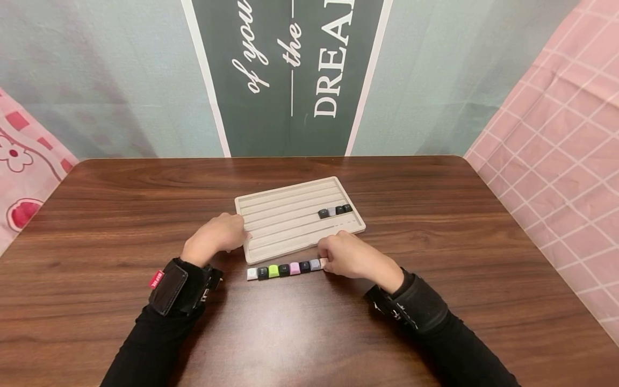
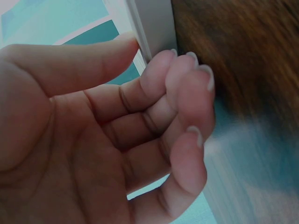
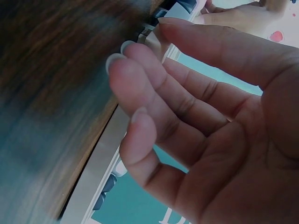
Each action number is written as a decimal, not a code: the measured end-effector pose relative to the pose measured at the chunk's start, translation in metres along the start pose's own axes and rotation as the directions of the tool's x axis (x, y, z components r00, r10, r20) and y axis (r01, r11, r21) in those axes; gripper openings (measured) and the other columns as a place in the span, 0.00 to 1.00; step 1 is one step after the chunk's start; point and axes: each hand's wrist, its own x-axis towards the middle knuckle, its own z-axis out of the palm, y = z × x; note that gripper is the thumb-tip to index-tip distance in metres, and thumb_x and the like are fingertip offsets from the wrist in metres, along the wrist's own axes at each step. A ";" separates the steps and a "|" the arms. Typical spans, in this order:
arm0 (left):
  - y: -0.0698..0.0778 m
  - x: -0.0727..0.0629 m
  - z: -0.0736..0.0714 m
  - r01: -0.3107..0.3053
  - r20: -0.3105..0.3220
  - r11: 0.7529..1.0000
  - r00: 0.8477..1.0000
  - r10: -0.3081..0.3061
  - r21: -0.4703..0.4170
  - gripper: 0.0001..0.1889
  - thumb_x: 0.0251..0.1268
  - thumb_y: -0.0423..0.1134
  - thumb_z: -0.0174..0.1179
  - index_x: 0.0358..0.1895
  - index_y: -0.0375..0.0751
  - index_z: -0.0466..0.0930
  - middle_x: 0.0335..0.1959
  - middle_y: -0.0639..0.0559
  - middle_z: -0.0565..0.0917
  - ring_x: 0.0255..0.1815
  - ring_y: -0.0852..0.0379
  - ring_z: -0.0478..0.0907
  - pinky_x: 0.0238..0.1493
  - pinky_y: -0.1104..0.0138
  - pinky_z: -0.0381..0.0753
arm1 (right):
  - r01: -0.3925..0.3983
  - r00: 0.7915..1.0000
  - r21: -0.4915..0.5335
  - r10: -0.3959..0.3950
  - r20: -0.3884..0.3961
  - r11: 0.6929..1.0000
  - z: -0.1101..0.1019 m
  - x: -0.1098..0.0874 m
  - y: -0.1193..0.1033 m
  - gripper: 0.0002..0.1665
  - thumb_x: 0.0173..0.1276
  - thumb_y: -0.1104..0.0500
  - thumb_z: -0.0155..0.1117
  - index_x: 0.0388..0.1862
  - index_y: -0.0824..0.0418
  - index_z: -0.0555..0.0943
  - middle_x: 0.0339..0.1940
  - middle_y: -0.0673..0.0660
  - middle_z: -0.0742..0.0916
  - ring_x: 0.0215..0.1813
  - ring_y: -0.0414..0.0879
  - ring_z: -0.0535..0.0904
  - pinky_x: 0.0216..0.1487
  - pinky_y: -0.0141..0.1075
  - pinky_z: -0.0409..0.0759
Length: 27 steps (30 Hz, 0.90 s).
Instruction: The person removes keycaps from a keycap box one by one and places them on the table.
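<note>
A cream ridged tray lies slanted on the table. My left hand grips its left edge, thumb on the rim and curled fingers against the outer side, as the left wrist view shows. In front of the tray runs a row of several keycaps, among them a white keycap, a lime keycap and a pink keycap. At the row's right end, my right hand pinches a beige keycap between thumb and fingers. That keycap is partly hidden by the fingertips.
Inside the tray, toward its right side, several dark keycaps and a pale lilac keycap sit in one channel. The brown wooden table extends around the tray. Behind it hangs a printed cloth; pink cloth hangs at the right.
</note>
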 end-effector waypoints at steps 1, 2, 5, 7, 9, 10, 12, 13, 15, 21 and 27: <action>0.000 0.000 0.000 0.002 0.001 1.000 1.000 -0.002 -0.001 0.12 0.67 0.39 0.48 0.29 0.35 0.74 0.16 0.48 0.73 0.18 0.55 0.69 0.25 0.67 0.65 | 0.001 1.000 0.000 -0.001 0.001 1.000 0.000 0.000 0.000 0.11 0.52 0.66 0.67 0.18 0.58 0.74 0.12 0.46 0.72 0.20 0.38 0.68 0.24 0.31 0.67; 0.000 0.000 0.000 0.004 0.001 1.000 1.000 -0.004 -0.002 0.12 0.67 0.39 0.48 0.29 0.35 0.74 0.16 0.48 0.73 0.17 0.55 0.69 0.25 0.66 0.65 | 0.002 1.000 0.001 -0.002 0.002 1.000 0.000 0.000 0.000 0.11 0.52 0.66 0.67 0.18 0.58 0.74 0.12 0.45 0.72 0.20 0.38 0.68 0.24 0.31 0.67; 0.000 0.000 0.000 0.006 0.005 1.000 1.000 -0.005 -0.006 0.12 0.68 0.39 0.48 0.30 0.35 0.74 0.16 0.48 0.72 0.17 0.55 0.69 0.24 0.66 0.65 | 0.006 1.000 0.000 -0.006 0.003 1.000 0.000 0.001 0.000 0.11 0.52 0.66 0.67 0.18 0.58 0.74 0.12 0.45 0.72 0.20 0.38 0.68 0.24 0.31 0.66; 0.000 0.000 0.000 0.005 0.006 1.000 1.000 -0.005 -0.005 0.12 0.68 0.39 0.48 0.30 0.35 0.75 0.16 0.48 0.72 0.17 0.55 0.68 0.24 0.66 0.65 | 0.008 1.000 -0.002 -0.008 0.004 1.000 0.000 0.001 0.000 0.11 0.52 0.66 0.67 0.18 0.58 0.73 0.12 0.45 0.72 0.19 0.38 0.68 0.24 0.31 0.66; -0.001 0.000 0.000 0.003 0.009 1.000 1.000 -0.002 -0.005 0.12 0.68 0.39 0.48 0.30 0.35 0.75 0.15 0.49 0.72 0.16 0.55 0.68 0.24 0.66 0.65 | 0.009 1.000 -0.006 -0.009 0.003 1.000 0.001 0.001 0.000 0.11 0.52 0.66 0.67 0.18 0.58 0.73 0.12 0.45 0.72 0.19 0.38 0.67 0.23 0.31 0.66; -0.001 0.000 0.000 0.002 0.010 1.000 1.000 -0.002 -0.004 0.12 0.68 0.39 0.48 0.30 0.35 0.75 0.14 0.49 0.72 0.16 0.56 0.68 0.24 0.67 0.65 | 0.009 1.000 -0.007 -0.009 0.003 1.000 0.001 0.001 0.000 0.11 0.52 0.66 0.67 0.18 0.58 0.73 0.11 0.45 0.72 0.19 0.38 0.67 0.23 0.31 0.66; -0.001 0.000 0.000 0.003 0.014 1.000 1.000 -0.003 -0.008 0.12 0.68 0.38 0.48 0.30 0.35 0.75 0.13 0.49 0.71 0.15 0.56 0.67 0.24 0.67 0.64 | 0.009 1.000 -0.007 -0.009 0.004 1.000 0.001 0.001 0.000 0.11 0.52 0.66 0.67 0.18 0.58 0.73 0.11 0.45 0.72 0.19 0.38 0.67 0.23 0.31 0.66; -0.001 0.000 0.000 0.003 0.015 1.000 1.000 -0.003 -0.008 0.12 0.68 0.38 0.48 0.30 0.35 0.74 0.13 0.49 0.71 0.15 0.56 0.67 0.24 0.67 0.64 | 0.009 1.000 -0.007 -0.009 0.004 1.000 0.001 0.001 0.000 0.11 0.52 0.66 0.67 0.18 0.58 0.73 0.11 0.45 0.72 0.19 0.38 0.67 0.23 0.31 0.66; -0.001 0.000 0.000 0.004 0.016 1.000 1.000 -0.004 -0.008 0.12 0.68 0.38 0.48 0.30 0.35 0.75 0.13 0.49 0.71 0.15 0.56 0.67 0.24 0.67 0.64 | 0.009 1.000 -0.006 -0.009 0.006 1.000 0.001 0.001 0.000 0.11 0.52 0.65 0.67 0.18 0.58 0.73 0.11 0.45 0.72 0.19 0.38 0.67 0.23 0.31 0.65; -0.001 0.000 0.000 0.006 0.018 1.000 1.000 -0.006 -0.009 0.11 0.68 0.38 0.48 0.31 0.35 0.75 0.13 0.49 0.71 0.15 0.56 0.67 0.24 0.67 0.65 | 0.008 1.000 -0.007 -0.008 0.015 1.000 0.001 0.001 -0.001 0.12 0.52 0.65 0.67 0.18 0.58 0.73 0.11 0.45 0.72 0.19 0.38 0.67 0.23 0.31 0.65; -0.002 0.000 0.000 0.003 0.017 1.000 1.000 -0.003 -0.007 0.12 0.68 0.38 0.48 0.30 0.35 0.74 0.13 0.49 0.71 0.15 0.56 0.68 0.24 0.66 0.65 | 0.006 1.000 -0.011 -0.006 0.019 1.000 0.001 0.001 -0.001 0.11 0.52 0.65 0.67 0.18 0.58 0.73 0.12 0.45 0.72 0.19 0.38 0.68 0.23 0.31 0.65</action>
